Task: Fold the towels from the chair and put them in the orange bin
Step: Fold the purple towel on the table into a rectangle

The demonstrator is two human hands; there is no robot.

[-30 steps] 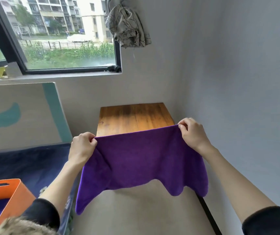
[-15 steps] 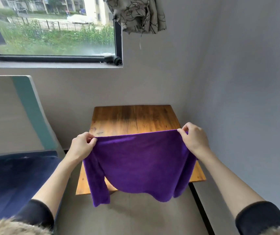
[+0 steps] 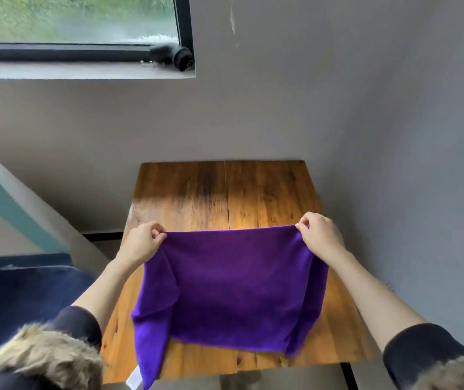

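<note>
Since a second ago the purple towel [image 3: 233,288] has come forward and down over the wooden table [image 3: 225,192]: it then hung in the air short of the tabletop, and now most of it is spread over the table's near half, with its lower left corner and a white label trailing off the near edge. That suggests the person is laying it flat to fold it, so the folding of this towel looks barely begun. The left hand [image 3: 140,243] pinches the towel's far left corner, fingers curled round the cloth, and the right hand [image 3: 320,235] pinches the far right corner the same way, with the top hem stretched taut between them above the table's middle. The rest of the towel hangs from that hem toward the person, sagging at both sides. Neither the chair nor the orange bin shows here.
</note>
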